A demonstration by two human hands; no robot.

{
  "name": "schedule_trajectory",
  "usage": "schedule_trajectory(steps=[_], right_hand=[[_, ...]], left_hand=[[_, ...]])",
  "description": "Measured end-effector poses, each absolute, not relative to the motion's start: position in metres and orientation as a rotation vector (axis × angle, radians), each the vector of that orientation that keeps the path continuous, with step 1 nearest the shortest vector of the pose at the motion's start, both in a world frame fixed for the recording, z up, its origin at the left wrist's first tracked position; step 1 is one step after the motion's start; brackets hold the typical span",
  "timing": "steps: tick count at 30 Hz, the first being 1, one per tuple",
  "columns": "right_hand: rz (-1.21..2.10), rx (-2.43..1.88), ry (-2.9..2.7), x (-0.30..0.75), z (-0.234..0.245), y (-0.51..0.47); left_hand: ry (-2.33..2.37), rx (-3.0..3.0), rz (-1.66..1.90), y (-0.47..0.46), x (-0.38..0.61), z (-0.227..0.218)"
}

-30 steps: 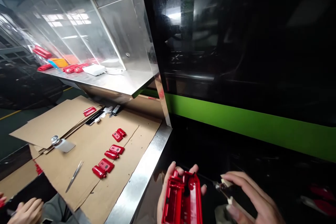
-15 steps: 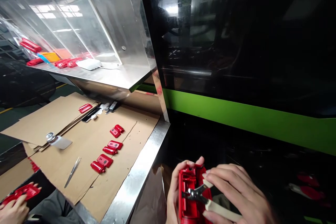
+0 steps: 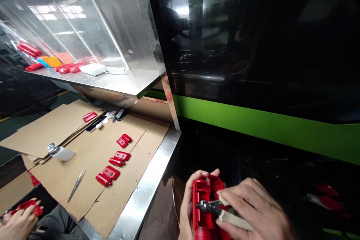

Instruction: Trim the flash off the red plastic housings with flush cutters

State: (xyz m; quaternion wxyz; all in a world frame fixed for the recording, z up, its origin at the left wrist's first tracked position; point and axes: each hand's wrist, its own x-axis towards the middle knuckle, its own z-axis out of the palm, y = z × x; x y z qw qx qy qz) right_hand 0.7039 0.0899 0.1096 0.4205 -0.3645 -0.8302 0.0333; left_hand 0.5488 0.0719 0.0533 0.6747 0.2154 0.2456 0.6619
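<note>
At the lower right, my left hand point(image 3: 186, 204) is wrapped around a red plastic housing point(image 3: 203, 230), its open, ribbed inside facing up. My right hand point(image 3: 254, 210) grips a pair of cream-handled pliers point(image 3: 235, 220). Their metal jaws reach into the housing and touch or nearly touch its inner ribs. Exactly what the jaws bite on is too small to tell. The lower part of the housing runs out of the frame.
Left of me, a cardboard-covered metal table point(image 3: 152, 172) bears several red plastic parts point(image 3: 111, 172), tweezers point(image 3: 76, 185), a pump bottle point(image 3: 60, 152) and a phone point(image 3: 97, 123). A co-worker's hands point(image 3: 21, 219) hold a red part at lower left. A dark machine panel point(image 3: 253, 63) stands ahead.
The plier handles have come a little closer together in my right hand. The co-worker's hands and red part have shifted slightly. My view has moved a little to the right.
</note>
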Motion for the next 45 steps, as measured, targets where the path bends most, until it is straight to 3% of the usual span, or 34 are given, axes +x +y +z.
schedule_trajectory(steps=[7,13,18,26,45], right_hand=[[0.1,-0.923,-2.064,0.712,0.103,0.091],[0.1,-0.874,-2.226,0.732,0.122,0.101],[0.111,-0.792,-2.312,0.726,0.134,0.104],[-0.11,-0.623,-2.464,0.709,0.147,0.112],[0.025,-0.645,-2.492,0.712,0.142,0.112]], left_hand=[[0.576,0.098,1.42,0.078,0.554,0.072],[0.023,0.236,1.304,0.075,0.539,0.057],[-0.158,0.211,1.265,0.081,0.547,0.053],[-0.176,0.238,1.215,0.08,0.555,0.062],[0.002,0.045,1.167,0.079,0.558,0.068]])
